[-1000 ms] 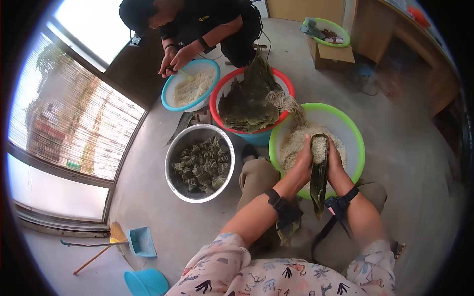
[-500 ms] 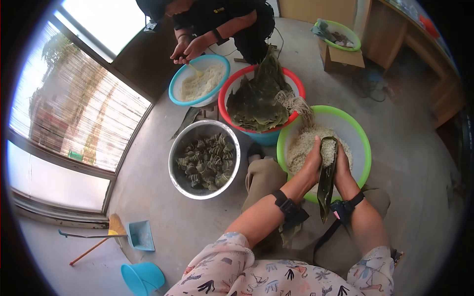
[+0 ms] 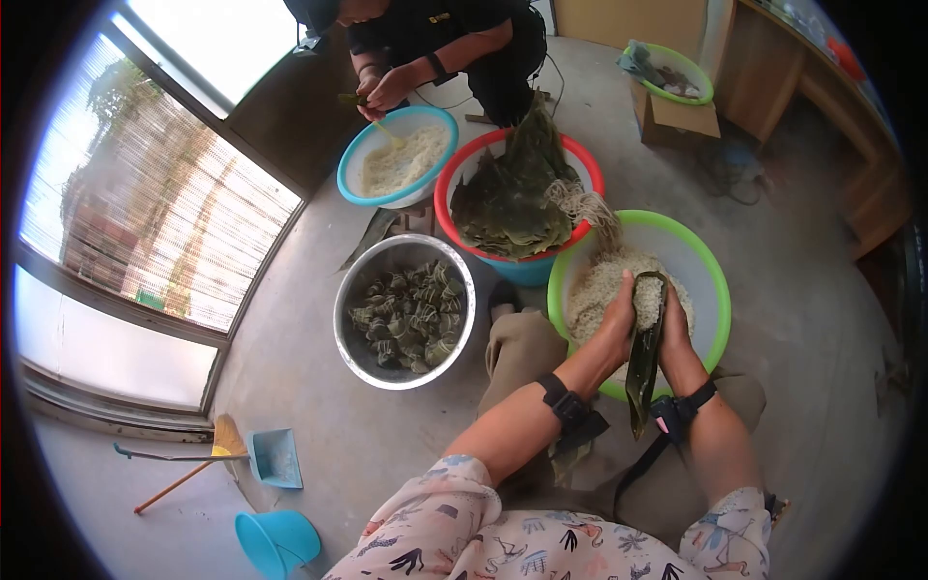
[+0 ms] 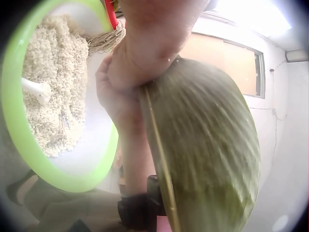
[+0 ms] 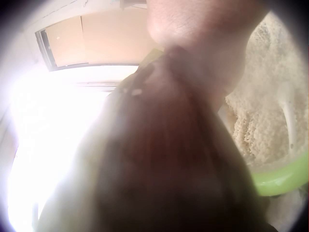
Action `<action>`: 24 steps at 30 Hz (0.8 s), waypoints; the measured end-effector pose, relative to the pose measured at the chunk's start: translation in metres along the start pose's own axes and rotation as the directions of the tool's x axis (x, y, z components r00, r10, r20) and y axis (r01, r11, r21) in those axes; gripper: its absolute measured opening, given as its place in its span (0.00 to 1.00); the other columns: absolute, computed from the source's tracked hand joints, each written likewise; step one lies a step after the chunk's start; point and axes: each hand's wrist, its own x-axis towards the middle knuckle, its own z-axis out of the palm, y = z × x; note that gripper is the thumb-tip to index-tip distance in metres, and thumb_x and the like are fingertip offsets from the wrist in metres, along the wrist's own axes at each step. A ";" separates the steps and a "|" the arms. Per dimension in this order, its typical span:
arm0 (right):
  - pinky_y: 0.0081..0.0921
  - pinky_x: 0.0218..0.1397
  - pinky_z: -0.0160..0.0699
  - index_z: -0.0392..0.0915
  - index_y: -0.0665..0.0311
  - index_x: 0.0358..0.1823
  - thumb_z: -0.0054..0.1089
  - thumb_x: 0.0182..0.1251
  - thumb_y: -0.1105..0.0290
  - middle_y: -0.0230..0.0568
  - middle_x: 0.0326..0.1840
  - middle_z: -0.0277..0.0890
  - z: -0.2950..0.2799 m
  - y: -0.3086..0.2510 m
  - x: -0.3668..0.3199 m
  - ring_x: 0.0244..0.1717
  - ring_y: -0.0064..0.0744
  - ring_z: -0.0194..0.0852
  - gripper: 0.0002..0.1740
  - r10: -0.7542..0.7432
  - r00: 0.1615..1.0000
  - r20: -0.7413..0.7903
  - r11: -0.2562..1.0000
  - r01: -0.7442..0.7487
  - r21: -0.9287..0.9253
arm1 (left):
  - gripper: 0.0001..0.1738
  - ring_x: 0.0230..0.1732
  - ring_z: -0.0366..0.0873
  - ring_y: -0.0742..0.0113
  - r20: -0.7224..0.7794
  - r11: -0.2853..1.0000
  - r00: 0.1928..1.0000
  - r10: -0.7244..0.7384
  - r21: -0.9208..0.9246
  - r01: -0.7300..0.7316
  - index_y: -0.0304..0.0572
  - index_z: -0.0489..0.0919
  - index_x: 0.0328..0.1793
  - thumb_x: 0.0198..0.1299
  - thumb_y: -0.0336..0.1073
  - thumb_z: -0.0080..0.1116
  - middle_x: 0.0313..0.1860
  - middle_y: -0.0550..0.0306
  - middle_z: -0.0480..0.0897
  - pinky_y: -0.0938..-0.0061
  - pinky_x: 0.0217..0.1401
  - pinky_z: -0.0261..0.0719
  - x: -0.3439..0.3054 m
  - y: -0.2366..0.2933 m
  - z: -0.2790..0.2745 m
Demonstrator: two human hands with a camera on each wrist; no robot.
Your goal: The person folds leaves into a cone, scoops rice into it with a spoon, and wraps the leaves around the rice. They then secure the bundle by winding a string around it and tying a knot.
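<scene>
Over the green basin (image 3: 713, 290), my left grip (image 3: 617, 317) and right grip (image 3: 675, 327) clamp the rice-filled leaf (image 3: 642, 372); filling looks finished, and I judge folding its tail over needs steadiness.

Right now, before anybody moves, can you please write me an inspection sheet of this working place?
Surface: grey floor; basins stand on it.
Job's things: folded leaf filled with rice, held over green basin.
Clutter: red basin of leaves, strings, steel bowl of wrapped parcels, broom, dustpan.
Hands: left hand and right hand both grip the leaf.
Cables: seemingly a dark cord beside the cardboard box.
Surroundings: window at left; second person at blue basin.
</scene>
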 end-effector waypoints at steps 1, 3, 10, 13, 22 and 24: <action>0.28 0.52 0.77 0.76 0.60 0.54 0.48 0.72 0.47 0.34 0.47 0.79 0.000 0.000 0.001 0.47 0.29 0.78 0.25 0.000 1.000 0.001 1.000 0.000 0.000 | 0.34 0.40 0.79 0.63 0.000 1.000 1.000 0.001 0.000 -0.001 0.42 0.77 0.51 0.67 0.66 0.41 0.41 0.55 0.81 0.65 0.46 0.80 0.000 0.000 0.000; 0.28 0.53 0.76 0.76 0.61 0.54 0.48 0.72 0.47 0.34 0.48 0.79 -0.001 0.000 0.002 0.48 0.29 0.78 0.25 0.019 1.000 0.005 1.000 -0.019 0.018 | 0.34 0.39 0.79 0.63 -0.004 1.000 1.000 -0.002 0.014 0.002 0.41 0.77 0.51 0.67 0.67 0.41 0.41 0.55 0.81 0.66 0.46 0.80 0.000 0.000 0.000; 0.28 0.54 0.76 0.75 0.61 0.55 0.48 0.72 0.47 0.35 0.49 0.79 0.000 -0.001 -0.001 0.49 0.29 0.78 0.26 -0.003 1.000 -0.001 1.000 0.003 -0.020 | 0.34 0.36 0.79 0.63 -0.028 0.999 1.000 0.009 0.038 -0.008 0.41 0.79 0.48 0.67 0.67 0.40 0.38 0.55 0.82 0.66 0.44 0.80 0.000 0.000 0.000; 0.28 0.54 0.76 0.75 0.61 0.56 0.47 0.72 0.47 0.35 0.49 0.79 0.000 -0.001 -0.002 0.49 0.29 0.77 0.26 -0.018 1.000 0.012 0.998 0.018 -0.052 | 0.34 0.35 0.79 0.63 -0.044 0.999 0.999 0.019 0.052 -0.017 0.41 0.79 0.48 0.67 0.67 0.40 0.37 0.55 0.82 0.66 0.43 0.80 0.002 -0.002 0.000; 0.28 0.55 0.75 0.74 0.61 0.57 0.47 0.73 0.47 0.35 0.50 0.79 -0.004 0.000 0.001 0.50 0.30 0.77 0.26 -0.004 0.999 0.038 1.000 0.005 -0.019 | 0.35 0.37 0.80 0.64 -0.040 0.996 0.998 0.055 0.075 -0.052 0.41 0.78 0.50 0.66 0.67 0.42 0.39 0.55 0.82 0.67 0.43 0.80 -0.007 0.001 0.006; 0.28 0.55 0.75 0.74 0.61 0.56 0.46 0.73 0.48 0.35 0.50 0.78 -0.002 0.000 0.000 0.50 0.29 0.77 0.25 -0.005 0.999 0.045 1.000 0.006 -0.019 | 0.35 0.39 0.80 0.65 -0.076 0.995 0.996 0.053 0.094 -0.046 0.41 0.78 0.51 0.66 0.68 0.42 0.41 0.56 0.82 0.67 0.44 0.80 -0.010 0.003 0.009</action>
